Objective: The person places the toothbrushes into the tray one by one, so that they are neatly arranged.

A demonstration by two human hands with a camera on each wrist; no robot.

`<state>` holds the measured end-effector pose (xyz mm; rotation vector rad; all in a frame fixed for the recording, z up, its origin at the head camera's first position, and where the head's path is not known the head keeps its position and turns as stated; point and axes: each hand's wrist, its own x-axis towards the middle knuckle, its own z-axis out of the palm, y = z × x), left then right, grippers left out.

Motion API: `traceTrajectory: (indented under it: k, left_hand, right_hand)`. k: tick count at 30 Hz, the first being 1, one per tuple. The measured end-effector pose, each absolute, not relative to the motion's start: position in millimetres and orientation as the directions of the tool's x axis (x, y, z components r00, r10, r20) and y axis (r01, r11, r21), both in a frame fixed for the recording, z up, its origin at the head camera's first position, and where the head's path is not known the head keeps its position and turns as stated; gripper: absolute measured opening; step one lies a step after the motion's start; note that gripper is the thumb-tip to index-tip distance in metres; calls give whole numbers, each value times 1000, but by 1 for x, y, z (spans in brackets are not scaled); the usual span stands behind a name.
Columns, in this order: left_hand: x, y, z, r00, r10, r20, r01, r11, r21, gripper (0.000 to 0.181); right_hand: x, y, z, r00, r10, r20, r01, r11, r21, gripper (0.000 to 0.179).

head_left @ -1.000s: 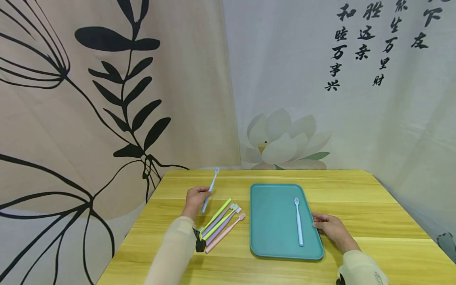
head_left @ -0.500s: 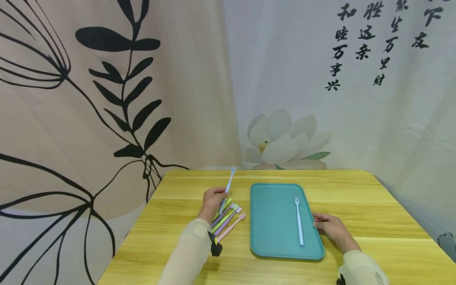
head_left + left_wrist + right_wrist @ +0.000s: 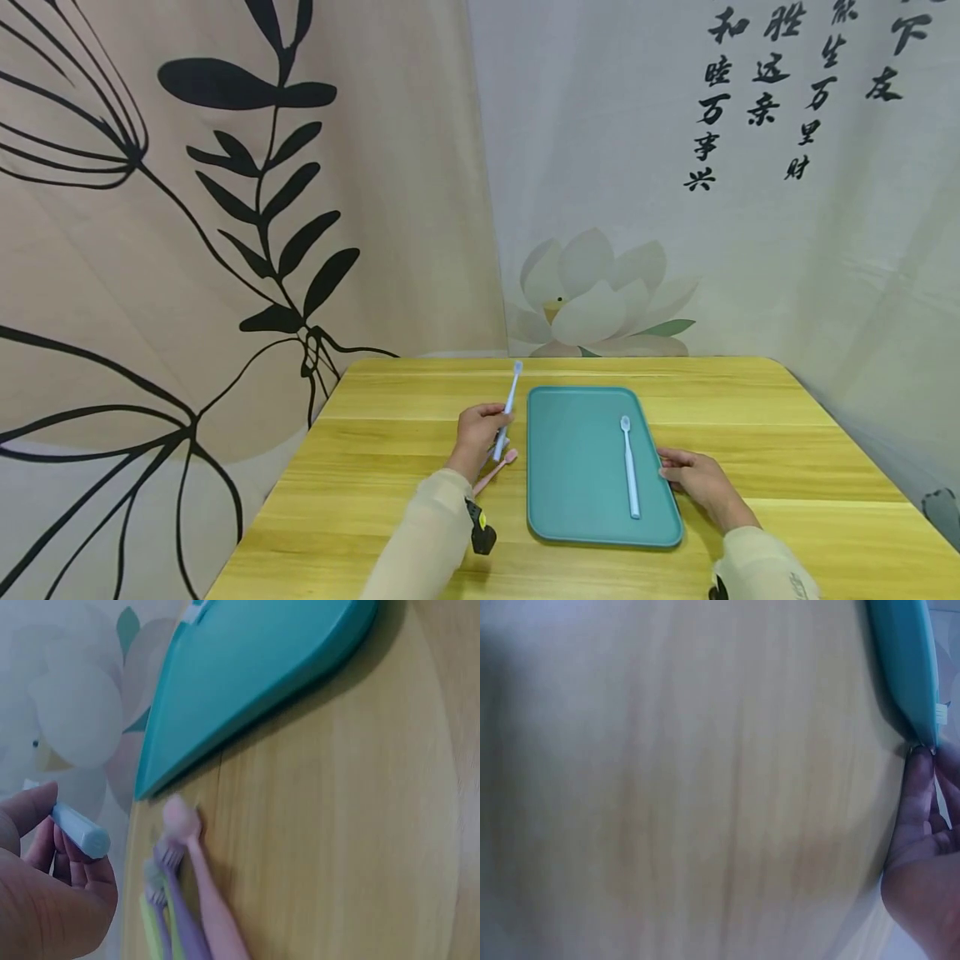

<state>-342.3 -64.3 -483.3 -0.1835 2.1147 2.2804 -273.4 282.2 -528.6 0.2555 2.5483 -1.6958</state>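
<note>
My left hand [image 3: 472, 437] pinches a light-blue toothbrush [image 3: 511, 402] between thumb and fingers, its head pointing up and away. In the left wrist view, the handle end [image 3: 88, 837] of that brush faces the camera. Below the hand lie a pink toothbrush [image 3: 214, 907], purple toothbrushes [image 3: 187, 919] and green ones [image 3: 148, 924]; in the head view the hand and sleeve cover most of them. My right hand [image 3: 703, 485] grips the right edge of a teal tray [image 3: 573, 467]. One light-blue toothbrush [image 3: 630, 471] lies lengthwise on the tray's right side.
The wooden table [image 3: 787, 450] carries the tray and the brushes. Behind it hangs a printed curtain [image 3: 412, 208] with plants, a lotus and writing. A black wrist strap device [image 3: 481, 533] sits on the left sleeve.
My left hand has carried the light-blue toothbrush rightward, over the loose brushes and close to the tray's left edge. The right hand and the tray have stayed in place.
</note>
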Motion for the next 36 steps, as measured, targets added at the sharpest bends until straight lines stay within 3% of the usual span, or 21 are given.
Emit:
traceTrajectory:
  k: [11,36]
  left_hand:
    - [-334,-30,-490,-993,-97,-62,-52,-100,994,21]
    - [-307,43,-501,-971,-223,-83,-82,-16,997,15]
  right_hand:
    - [-274,283,-529,-981,104,-162,190,378,-906,49]
    - [-274,282,-529,-977,101,-188,212,360,-908,49]
